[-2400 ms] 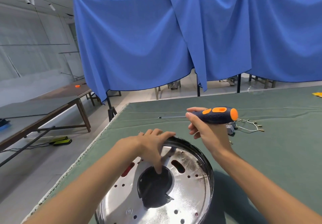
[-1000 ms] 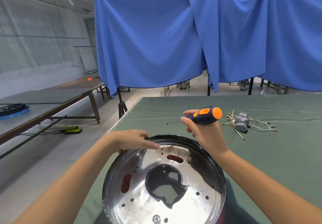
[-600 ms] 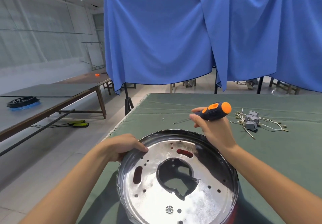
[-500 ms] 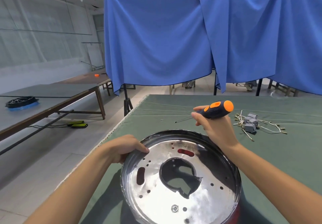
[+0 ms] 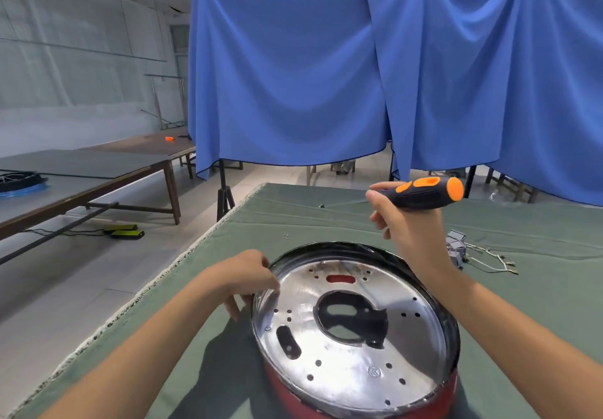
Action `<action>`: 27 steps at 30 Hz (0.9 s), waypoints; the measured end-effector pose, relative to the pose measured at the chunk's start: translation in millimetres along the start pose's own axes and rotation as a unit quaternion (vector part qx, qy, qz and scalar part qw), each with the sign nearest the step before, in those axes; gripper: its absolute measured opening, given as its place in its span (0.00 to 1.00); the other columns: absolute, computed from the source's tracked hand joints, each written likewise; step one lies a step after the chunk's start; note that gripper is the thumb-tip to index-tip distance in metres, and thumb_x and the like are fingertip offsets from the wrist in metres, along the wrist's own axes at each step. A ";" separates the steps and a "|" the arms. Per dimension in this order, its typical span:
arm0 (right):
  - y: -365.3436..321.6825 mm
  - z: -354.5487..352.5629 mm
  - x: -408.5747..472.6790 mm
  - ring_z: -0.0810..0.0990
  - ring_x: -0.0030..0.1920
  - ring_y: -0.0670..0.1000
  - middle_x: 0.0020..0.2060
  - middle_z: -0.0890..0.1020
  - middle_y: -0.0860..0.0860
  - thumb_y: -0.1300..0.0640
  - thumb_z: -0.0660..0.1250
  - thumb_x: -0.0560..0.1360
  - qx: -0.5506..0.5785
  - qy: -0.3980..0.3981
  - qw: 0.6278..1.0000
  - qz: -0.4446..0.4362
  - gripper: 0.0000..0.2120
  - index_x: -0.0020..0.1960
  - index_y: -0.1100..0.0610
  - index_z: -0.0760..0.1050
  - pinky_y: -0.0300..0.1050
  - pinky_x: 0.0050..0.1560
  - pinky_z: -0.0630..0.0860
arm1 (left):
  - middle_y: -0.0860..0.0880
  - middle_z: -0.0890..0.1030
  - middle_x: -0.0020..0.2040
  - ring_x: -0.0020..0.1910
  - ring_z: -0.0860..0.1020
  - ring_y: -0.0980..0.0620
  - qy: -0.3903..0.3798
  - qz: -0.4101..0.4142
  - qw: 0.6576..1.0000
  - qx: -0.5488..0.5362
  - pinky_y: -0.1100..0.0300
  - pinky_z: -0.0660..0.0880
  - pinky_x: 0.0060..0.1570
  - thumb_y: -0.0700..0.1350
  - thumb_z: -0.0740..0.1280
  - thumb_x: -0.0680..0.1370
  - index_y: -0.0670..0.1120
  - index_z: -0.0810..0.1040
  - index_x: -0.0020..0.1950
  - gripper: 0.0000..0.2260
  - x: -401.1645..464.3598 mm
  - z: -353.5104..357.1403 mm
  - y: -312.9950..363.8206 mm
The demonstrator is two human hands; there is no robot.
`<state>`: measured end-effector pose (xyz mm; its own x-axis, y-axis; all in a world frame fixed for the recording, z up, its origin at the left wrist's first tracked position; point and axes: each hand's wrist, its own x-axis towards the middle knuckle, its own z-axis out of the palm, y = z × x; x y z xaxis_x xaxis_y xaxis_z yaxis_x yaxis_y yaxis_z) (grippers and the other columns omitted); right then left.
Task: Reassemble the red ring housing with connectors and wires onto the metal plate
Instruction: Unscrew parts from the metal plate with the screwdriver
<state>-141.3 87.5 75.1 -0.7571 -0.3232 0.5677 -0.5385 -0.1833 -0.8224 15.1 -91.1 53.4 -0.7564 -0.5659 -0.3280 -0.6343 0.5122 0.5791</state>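
The round shiny metal plate (image 5: 359, 369), with several holes and a large centre cutout, lies on top of the red ring housing (image 5: 293, 392) on the green table. My left hand (image 5: 241, 278) is at the plate's left rim, fingers curled over the edge. My right hand (image 5: 401, 226) is raised above the plate's far rim and grips a black and orange screwdriver (image 5: 421, 195), its shaft pointing left. Grey connectors (image 5: 456, 249) with pale wires (image 5: 489, 262) lie on the cloth to the right, apart from both hands.
Two tiny screws (image 5: 286, 236) lie on the green cloth (image 5: 326, 219) beyond the plate. The table's left edge (image 5: 182, 255) runs close to my left arm. Blue curtains (image 5: 293, 76) hang behind, and long tables (image 5: 81, 174) stand at the left.
The plate has turned: its red slot went from the left side to the far side. My left hand stayed at the left rim, and my right hand lifted the screwdriver a little.
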 end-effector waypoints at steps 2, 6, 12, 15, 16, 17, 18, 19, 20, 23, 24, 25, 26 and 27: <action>-5.7 3.7 3.0 0.77 0.27 0.47 0.29 0.80 0.53 0.57 0.71 0.73 0.001 0.009 1.000 -0.012 0.03 0.44 0.55 0.78 0.36 0.27 0.71 | 0.49 0.77 0.48 0.39 0.78 0.52 0.072 0.058 0.996 0.004 0.57 0.79 0.36 0.44 0.65 0.77 0.45 0.72 0.63 0.15 11.5 3.9 10.1; -17.3 13.4 11.7 0.75 0.30 0.51 0.28 0.76 0.51 0.58 0.72 0.72 0.005 0.033 0.998 -0.047 0.09 0.36 0.51 0.74 0.48 0.35 0.74 | 0.44 0.82 0.52 0.46 0.77 0.50 0.111 0.116 0.986 -0.036 0.56 0.74 0.47 0.42 0.66 0.76 0.43 0.81 0.55 0.09 34.8 13.3 23.5; -27.1 24.3 30.6 0.75 0.31 0.54 0.28 0.76 0.51 0.56 0.71 0.73 -0.048 0.009 0.991 -0.123 0.12 0.34 0.59 0.74 0.50 0.38 0.75 | 0.45 0.82 0.42 0.40 0.77 0.51 0.014 0.156 0.987 -0.037 0.58 0.73 0.46 0.41 0.67 0.76 0.45 0.82 0.49 0.05 50.2 15.8 19.8; -25.7 31.5 39.6 0.74 0.31 0.60 0.27 0.75 0.58 0.53 0.70 0.73 -0.087 -0.005 0.985 -0.150 0.18 0.36 0.67 0.73 0.56 0.38 0.75 | 0.41 0.83 0.47 0.41 0.77 0.51 -0.002 0.176 0.983 -0.049 0.56 0.74 0.49 0.39 0.66 0.76 0.44 0.82 0.51 0.07 54.2 16.7 18.8; -25.3 33.6 41.7 0.74 0.31 0.61 0.26 0.75 0.59 0.52 0.69 0.73 -0.098 -0.005 0.982 -0.160 0.19 0.36 0.68 0.73 0.57 0.38 0.74 | 0.42 0.83 0.45 0.40 0.77 0.51 -0.002 0.179 0.982 -0.053 0.58 0.74 0.46 0.38 0.65 0.76 0.44 0.82 0.50 0.07 55.7 17.6 18.5; -25.2 35.3 43.2 0.73 0.30 0.61 0.26 0.75 0.60 0.51 0.69 0.73 -0.107 -0.004 0.980 -0.169 0.19 0.35 0.68 0.73 0.57 0.38 0.74 | 0.43 0.82 0.42 0.38 0.76 0.52 -0.001 0.181 0.982 -0.056 0.60 0.72 0.43 0.38 0.65 0.76 0.44 0.82 0.49 0.06 56.6 18.7 17.8; -25.6 37.2 44.2 0.73 0.30 0.62 0.26 0.74 0.60 0.51 0.68 0.72 -0.114 -0.002 0.978 -0.176 0.20 0.35 0.69 0.73 0.57 0.37 0.74 | 0.45 0.81 0.39 0.37 0.75 0.52 0.000 0.183 0.981 -0.059 0.61 0.71 0.41 0.38 0.65 0.77 0.45 0.82 0.47 0.06 56.9 19.6 17.1; -26.1 39.2 45.1 0.73 0.30 0.62 0.26 0.74 0.61 0.51 0.68 0.72 -0.118 0.001 0.976 -0.182 0.20 0.34 0.69 0.72 0.57 0.37 0.74 | 0.47 0.79 0.37 0.36 0.74 0.52 0.001 0.183 0.981 -0.063 0.61 0.70 0.40 0.38 0.65 0.77 0.45 0.82 0.46 0.06 57.2 20.2 15.5; -27.0 40.3 45.8 0.73 0.29 0.61 0.26 0.74 0.61 0.52 0.67 0.72 -0.119 0.006 0.975 -0.187 0.20 0.34 0.69 0.72 0.57 0.36 0.74 | 0.47 0.78 0.36 0.35 0.74 0.52 0.004 0.182 0.981 -0.068 0.61 0.69 0.39 0.38 0.65 0.77 0.44 0.82 0.46 0.06 57.3 20.6 14.9; -31.3 43.6 46.6 0.71 0.29 0.60 0.25 0.73 0.61 0.54 0.66 0.71 -0.114 0.015 0.975 -0.190 0.19 0.32 0.69 0.69 0.55 0.34 0.72 | 0.48 0.77 0.35 0.34 0.73 0.52 0.010 0.173 0.981 -0.080 0.61 0.69 0.38 0.37 0.65 0.76 0.43 0.82 0.46 0.06 57.2 20.9 12.3; -33.1 44.4 46.7 0.70 0.29 0.59 0.25 0.72 0.60 0.54 0.66 0.70 -0.116 0.017 0.975 -0.190 0.18 0.32 0.68 0.68 0.53 0.33 0.71 | 0.48 0.77 0.35 0.34 0.73 0.52 0.011 0.172 0.981 -0.083 0.61 0.69 0.38 0.37 0.65 0.76 0.43 0.82 0.46 0.06 57.0 20.9 11.8; -34.6 44.7 47.1 0.69 0.29 0.56 0.25 0.72 0.58 0.55 0.66 0.70 -0.120 0.020 0.974 -0.190 0.17 0.31 0.67 0.67 0.51 0.33 0.70 | 0.48 0.77 0.35 0.34 0.73 0.52 0.011 0.172 0.981 -0.086 0.61 0.69 0.38 0.37 0.65 0.76 0.43 0.82 0.46 0.06 56.6 20.7 11.7; -36.1 44.6 47.9 0.67 0.27 0.52 0.23 0.71 0.53 0.55 0.66 0.70 -0.123 0.022 0.974 -0.191 0.16 0.30 0.64 0.66 0.48 0.34 0.69 | 0.48 0.77 0.34 0.33 0.73 0.52 0.012 0.171 0.981 -0.089 0.61 0.69 0.38 0.36 0.65 0.76 0.43 0.82 0.46 0.06 56.2 20.6 11.7; -37.8 44.4 48.8 0.66 0.26 0.48 0.22 0.68 0.46 0.56 0.66 0.69 -0.125 0.024 0.973 -0.192 0.16 0.28 0.60 0.64 0.43 0.32 0.67 | 0.48 0.76 0.34 0.32 0.72 0.53 0.010 0.170 0.981 -0.093 0.62 0.69 0.38 0.36 0.65 0.76 0.43 0.82 0.45 0.06 55.5 20.6 11.6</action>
<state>-141.5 37.5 132.3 -0.4952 -0.2303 0.8377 -0.8539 -0.0489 -0.5182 -37.5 -103.2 26.6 -0.9143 -0.3974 -0.0785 -0.3048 0.5473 0.7795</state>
